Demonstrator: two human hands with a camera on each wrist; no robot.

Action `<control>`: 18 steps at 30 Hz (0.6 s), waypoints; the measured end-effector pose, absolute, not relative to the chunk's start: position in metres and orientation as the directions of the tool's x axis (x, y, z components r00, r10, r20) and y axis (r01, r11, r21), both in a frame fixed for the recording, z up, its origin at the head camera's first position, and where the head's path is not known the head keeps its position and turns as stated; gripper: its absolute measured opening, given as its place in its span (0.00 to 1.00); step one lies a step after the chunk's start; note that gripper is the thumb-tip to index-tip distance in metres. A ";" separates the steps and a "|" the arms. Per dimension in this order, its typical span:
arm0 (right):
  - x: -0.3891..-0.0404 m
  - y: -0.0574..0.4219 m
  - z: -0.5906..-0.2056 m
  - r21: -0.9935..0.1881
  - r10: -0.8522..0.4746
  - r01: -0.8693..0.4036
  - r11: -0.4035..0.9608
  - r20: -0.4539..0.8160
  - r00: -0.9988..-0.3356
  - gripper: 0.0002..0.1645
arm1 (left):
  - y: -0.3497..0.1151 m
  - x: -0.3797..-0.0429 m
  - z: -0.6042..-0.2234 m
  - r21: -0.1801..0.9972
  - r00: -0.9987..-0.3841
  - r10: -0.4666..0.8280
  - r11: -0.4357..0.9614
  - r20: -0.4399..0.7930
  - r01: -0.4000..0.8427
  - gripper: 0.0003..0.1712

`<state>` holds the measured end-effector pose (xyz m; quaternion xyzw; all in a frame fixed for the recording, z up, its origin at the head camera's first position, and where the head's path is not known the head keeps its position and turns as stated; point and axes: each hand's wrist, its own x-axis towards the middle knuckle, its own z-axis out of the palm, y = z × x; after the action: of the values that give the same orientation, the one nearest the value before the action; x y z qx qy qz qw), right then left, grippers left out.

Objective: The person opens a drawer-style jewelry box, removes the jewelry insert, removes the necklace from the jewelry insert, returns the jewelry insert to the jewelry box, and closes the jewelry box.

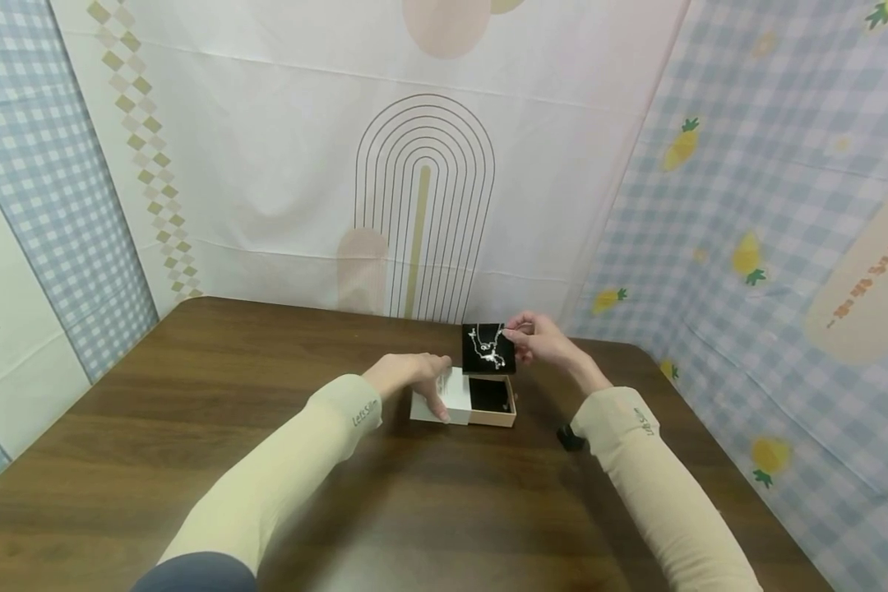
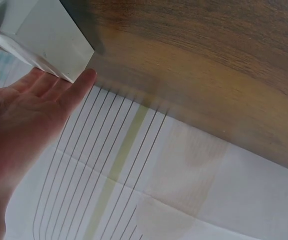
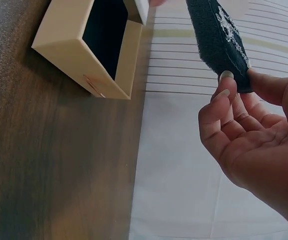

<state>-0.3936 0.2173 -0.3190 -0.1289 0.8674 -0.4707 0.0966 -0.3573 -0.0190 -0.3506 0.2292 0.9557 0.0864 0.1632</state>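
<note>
A white box sleeve (image 1: 456, 396) lies on the table with its cream drawer (image 1: 492, 419) pulled out to the right. My left hand (image 1: 414, 375) grips the sleeve, thumb on the near side and fingers on the far side; the left wrist view shows the fingers along the white sleeve (image 2: 49, 37). Above the drawer's far edge, my right hand (image 1: 543, 341) pinches a black foam pad (image 1: 473, 364) by its right edge. A silver chain necklace (image 1: 492, 358) lies across the pad's face. In the right wrist view the pad (image 3: 207, 37) is tilted, clear of the drawer (image 3: 64, 32), whose inside is dark.
The brown wooden table (image 1: 303, 493) reaches back to a patterned cloth (image 1: 281, 164) hanging behind it. Checked cloth (image 1: 710, 205) hangs along the right side. By the right cuff is a small dark thing (image 1: 571, 438) whose kind I cannot tell.
</note>
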 end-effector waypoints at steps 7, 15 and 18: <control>-0.392 0.216 -0.322 -0.837 -0.329 -0.140 0.529 -0.051 -0.943 0.14 | -0.022 -0.359 -0.355 0.281 -0.818 0.512 0.852 -0.263 0.442 0.56; -0.391 0.217 -0.320 -0.835 -0.331 -0.142 0.531 -0.051 -0.942 0.14 | -0.027 -0.362 -0.356 0.341 -0.803 0.550 0.818 -0.230 0.464 0.59; -0.392 0.217 -0.320 -0.835 -0.333 -0.144 0.531 -0.050 -0.942 0.14 | -0.030 -0.365 -0.358 0.378 -0.815 0.548 0.807 -0.190 0.454 0.61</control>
<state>-0.3923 0.2172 -0.3200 -0.1373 0.8689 -0.4645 0.1020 -0.3655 -0.0297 -0.3578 0.2667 0.9391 0.1598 0.1466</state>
